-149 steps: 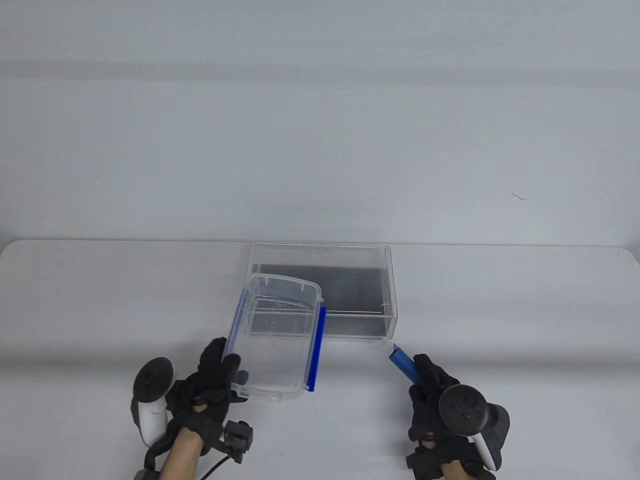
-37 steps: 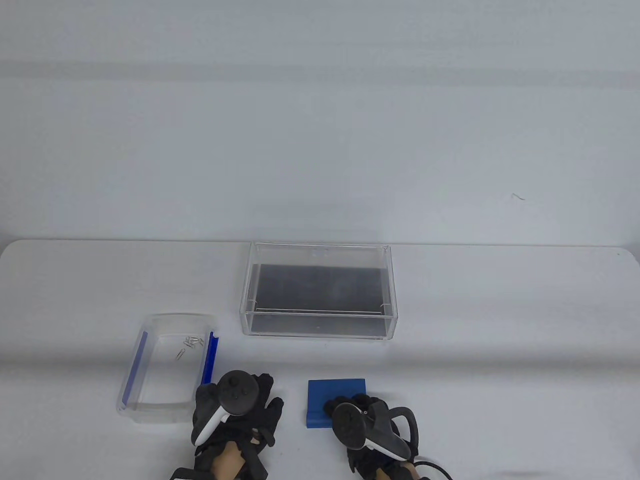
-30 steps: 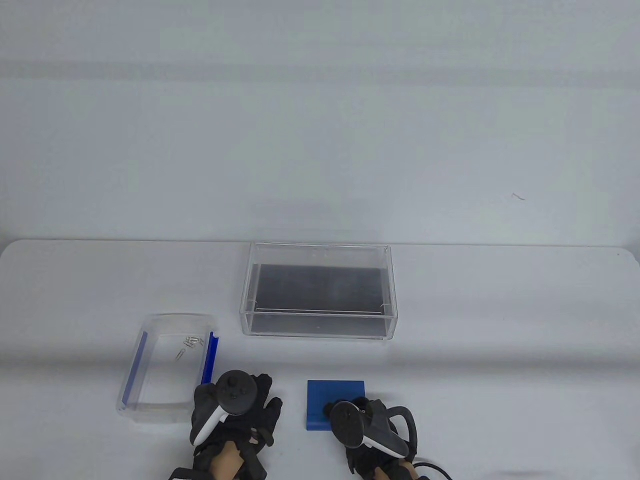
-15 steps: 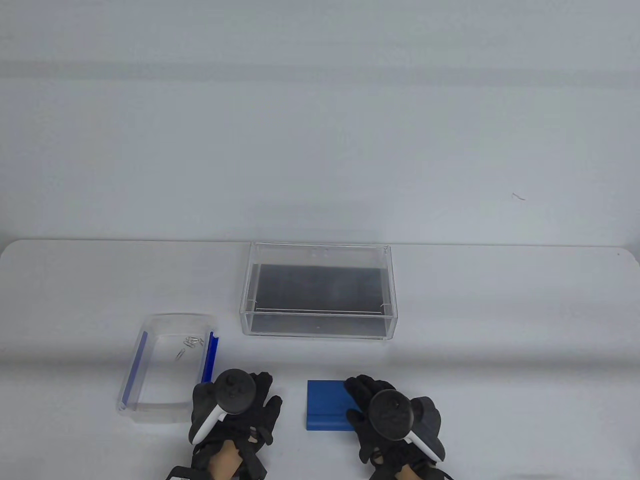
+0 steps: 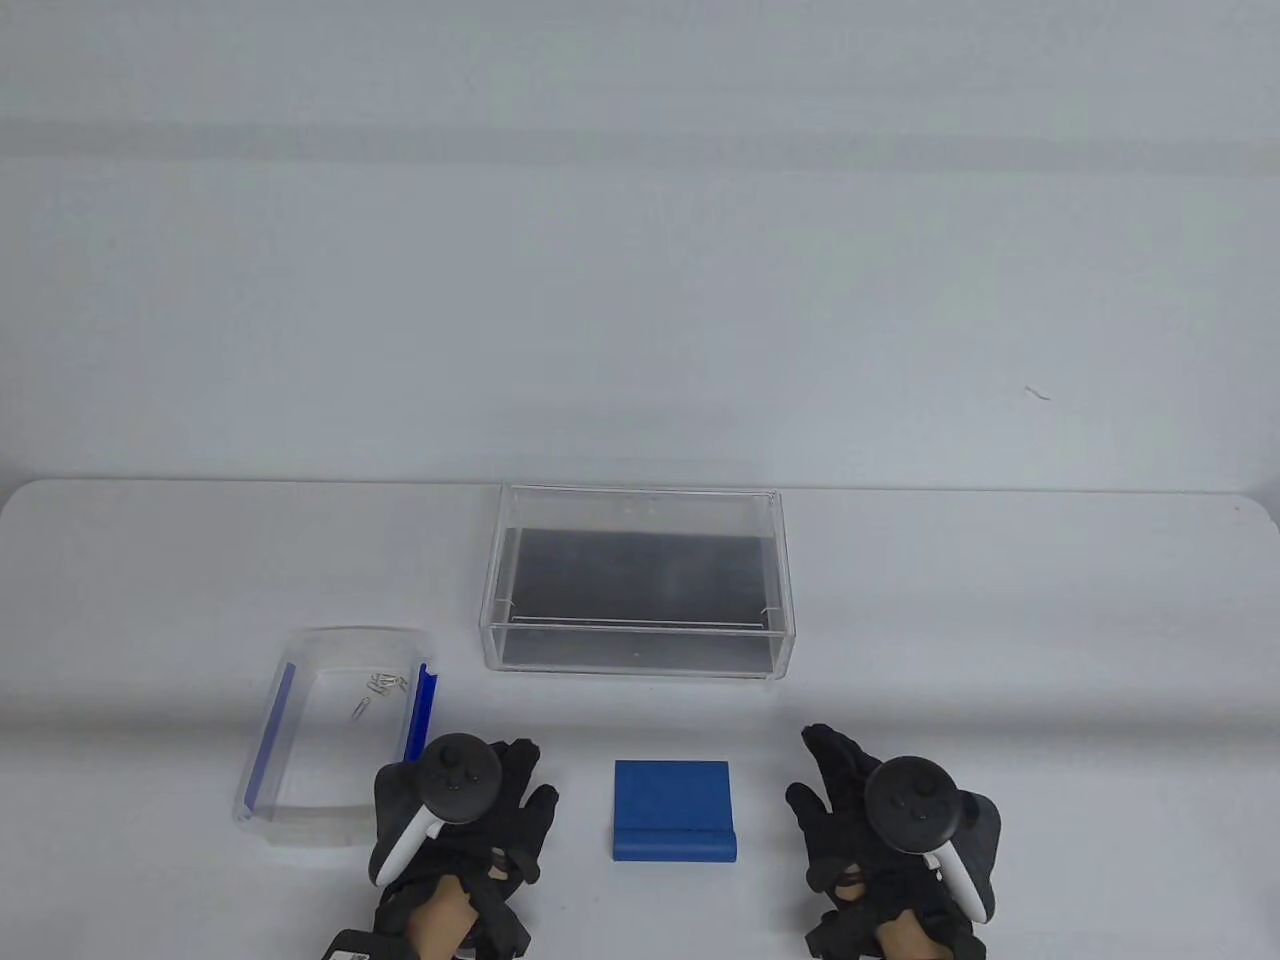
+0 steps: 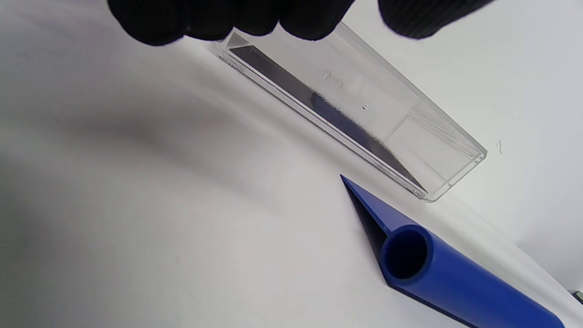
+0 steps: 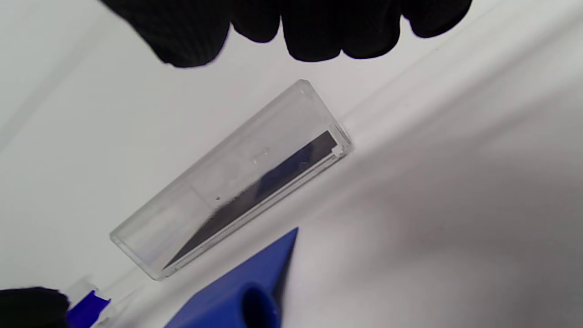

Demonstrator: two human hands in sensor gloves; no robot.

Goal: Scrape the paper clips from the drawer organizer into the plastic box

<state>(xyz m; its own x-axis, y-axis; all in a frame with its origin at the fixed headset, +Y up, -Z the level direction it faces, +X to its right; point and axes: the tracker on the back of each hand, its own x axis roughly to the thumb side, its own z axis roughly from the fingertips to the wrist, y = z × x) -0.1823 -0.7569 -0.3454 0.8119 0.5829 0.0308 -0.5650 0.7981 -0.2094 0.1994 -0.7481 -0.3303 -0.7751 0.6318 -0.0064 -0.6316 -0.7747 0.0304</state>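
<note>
The clear drawer organizer (image 5: 640, 580) with a dark floor stands at the table's middle; it shows in the left wrist view (image 6: 364, 118) and right wrist view (image 7: 237, 182). The clear plastic box (image 5: 335, 735) with blue side clips stands front left, several paper clips (image 5: 375, 690) lying inside. The blue scraper (image 5: 672, 810) lies flat on the table between the hands, also in the left wrist view (image 6: 446, 273) and right wrist view (image 7: 237, 287). My left hand (image 5: 495, 800) rests open on the table beside the box. My right hand (image 5: 835, 790) is open and empty, right of the scraper.
The white table's far edge (image 5: 640, 485) runs behind the organizer, with a pale wall beyond. A small dark mark (image 5: 1036, 393) shows on the wall at the right.
The box, held tilted at the organizer five seconds ago, now stands front left with clips inside. My right hand has let go of the scraper and moved off it to the right.
</note>
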